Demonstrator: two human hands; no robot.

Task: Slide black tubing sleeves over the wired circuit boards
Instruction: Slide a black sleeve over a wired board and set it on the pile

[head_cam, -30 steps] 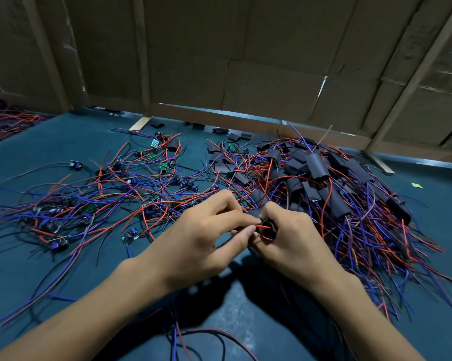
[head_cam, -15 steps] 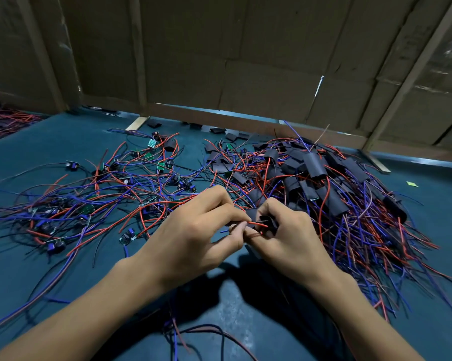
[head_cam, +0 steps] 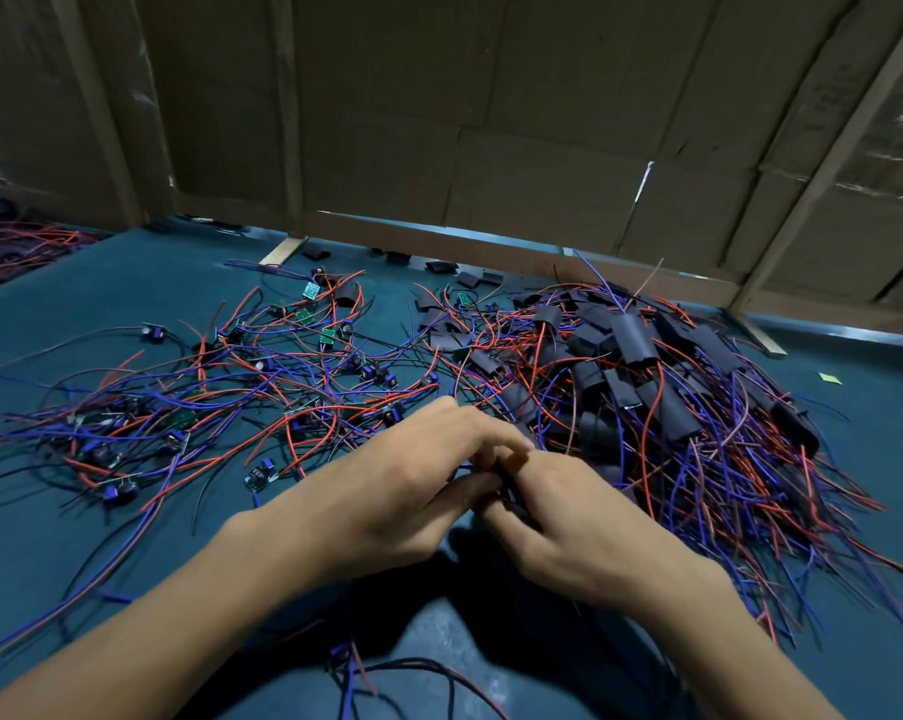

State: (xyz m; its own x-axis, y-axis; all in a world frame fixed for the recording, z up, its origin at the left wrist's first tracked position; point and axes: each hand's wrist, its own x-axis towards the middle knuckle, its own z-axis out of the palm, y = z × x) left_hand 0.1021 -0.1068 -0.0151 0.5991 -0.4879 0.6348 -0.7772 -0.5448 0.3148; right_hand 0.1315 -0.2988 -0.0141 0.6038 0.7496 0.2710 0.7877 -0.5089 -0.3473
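Teal worktop (head_cam: 101,553) under me, cardboard wall (head_cam: 491,122) behind. Big heap of finished sleeved boards (head_cam: 662,397) to my right, loose spread of bare wired circuit boards (head_cam: 262,387) to my left, a few spare flat sleeves (head_cam: 441,267) lying near the wall.

My left hand (head_cam: 387,506) and right hand (head_cam: 574,527) meet at centre, just in front of the heap, fingertips touching. Both grips are curled tight around one small piece between them. Right grip looks clamped on a black tubing sleeve (head_cam: 511,498), only a dark sliver shows. Left grip pinches the wires (head_cam: 465,466) feeding in; the board itself is hidden by my fingers, so I can't tell how far in it is.

Doing it well, my guess: keep the sleeve mouth squeezed open into a round, not flat. Feed wires through first, then pull the board in by the wires instead of pushing on components. Keep the board aligned with the sleeve's long axis so corners don't snag. Stop when the sleeve covers the board with wires out both ends. Then drop it on the right heap.
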